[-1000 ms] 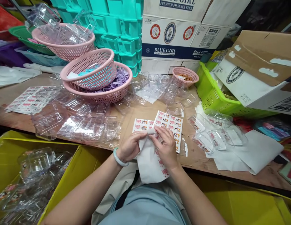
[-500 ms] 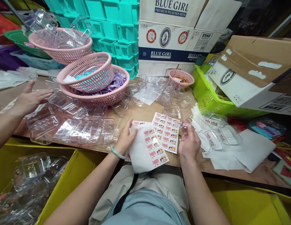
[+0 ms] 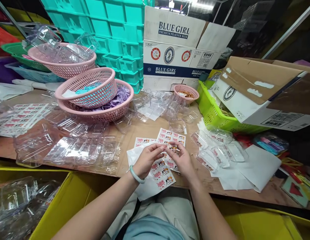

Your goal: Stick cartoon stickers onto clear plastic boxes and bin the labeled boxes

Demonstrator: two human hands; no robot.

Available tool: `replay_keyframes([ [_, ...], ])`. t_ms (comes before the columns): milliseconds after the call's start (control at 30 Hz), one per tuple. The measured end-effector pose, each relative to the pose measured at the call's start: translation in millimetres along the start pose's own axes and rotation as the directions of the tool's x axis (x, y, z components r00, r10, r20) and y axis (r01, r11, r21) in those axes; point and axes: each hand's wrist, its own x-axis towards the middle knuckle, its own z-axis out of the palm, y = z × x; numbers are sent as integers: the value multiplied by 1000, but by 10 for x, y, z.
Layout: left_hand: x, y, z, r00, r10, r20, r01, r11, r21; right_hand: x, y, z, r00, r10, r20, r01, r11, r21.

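My left hand point(image 3: 148, 159), with a pale green bangle at the wrist, and my right hand point(image 3: 181, 160) meet over a white sticker sheet point(image 3: 161, 175) at the table's front edge. Both pinch with their fingertips at the sheet's upper part; whether a single sticker is between them I cannot make out. A second sheet of cat stickers point(image 3: 169, 136) lies just beyond the fingers. Clear plastic boxes with stickers on them point(image 3: 214, 151) lie to the right on white backing paper point(image 3: 254, 168).
Flat clear plastic boxes point(image 3: 77, 146) cover the table's left. Stacked pink baskets point(image 3: 95, 96) stand behind them, a small pink basket point(image 3: 186, 92) and a green crate point(image 3: 214, 115) at the back right. Cardboard beer boxes point(image 3: 174, 53) and teal crates point(image 3: 115, 30) line the rear. Yellow bins point(image 3: 70, 196) sit below.
My right hand has come back from the stickered boxes on the right to the sheet, joining my left hand. Another person's hand at the far left is gone from view.
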Motion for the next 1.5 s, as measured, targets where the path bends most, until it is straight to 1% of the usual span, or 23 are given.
replay_keyframes([
  [67,42,1,-37,1000,11,3,-11,996,86,187,56,-149,996,75,57,-80,993,92],
  [100,70,-11,-53,999,33,-31,-29,991,128,304,105,-210,997,73,3,-73,992,106],
  [133,103,-29,-67,995,68,-73,-55,984,169,435,166,-256,991,67,-118,-53,991,119],
  [167,140,-50,-79,988,113,-109,-88,974,210,574,234,-285,960,79,-268,-44,990,136],
  [233,220,-89,-90,971,203,-125,-161,946,283,857,368,-292,846,124,-519,-80,991,107],
  [300,292,-102,-80,964,251,-87,-210,921,328,1106,464,-251,777,127,-617,-186,982,-32],
  [333,319,-93,-70,964,257,-70,-219,914,340,1204,487,-225,782,112,-613,-233,965,-120],
  [433,356,1,-43,964,258,-59,-220,904,368,1347,447,-164,804,25,-594,-232,933,-276],
  [500,336,105,-40,958,276,-78,-228,899,375,1300,355,-132,817,-196,-543,-59,907,-416],
  [567,285,209,-53,955,275,-111,-225,915,334,1151,247,-69,794,-461,-395,178,799,-574],
  [667,180,278,-110,984,148,-99,-132,979,155,810,106,130,727,-669,-152,446,629,-637],
  [767,76,185,-223,1000,-11,28,13,998,-53,439,-2,391,567,-821,65,709,446,-547],
  [800,44,131,-267,998,-31,49,37,993,-114,325,-35,466,535,-839,105,766,428,-479],
  [833,12,77,-311,998,-43,47,50,983,-176,221,-65,526,541,-833,115,790,456,-410],
  [867,-18,29,-350,998,-49,27,54,970,-237,129,-90,566,587,-803,103,776,522,-353],
  [967,-109,-36,-418,999,-29,-42,10,921,-390,-60,-103,573,784,-621,1,597,752,-280],
  [1033,-167,-20,-415,999,0,-46,-19,908,-419,-97,-40,500,861,-505,-54,474,837,-273],
  [1100,-223,10,-387,1000,2,-20,-9,938,-348,-69,69,394,875,-479,-63,438,842,-313],
  [1133,-249,20,-370,1000,-17,-2,16,957,-288,-39,131,338,856,-515,-43,466,806,-365],
  [1233,-308,14,-338,994,-91,61,99,983,-152,53,286,193,741,-666,92,600,593,-538],
  [1300,-322,-16,-350,991,-108,79,119,982,-146,72,318,133,692,-703,164,653,512,-558],
  [1367,-316,-47,-396,993,-100,68,109,982,-153,40,271,89,741,-654,150,626,591,-509],
  [1500,-272,-74,-538,995,-83,54,90,986,-138,-122,25,-4,904,-427,11,415,872,-260],
])
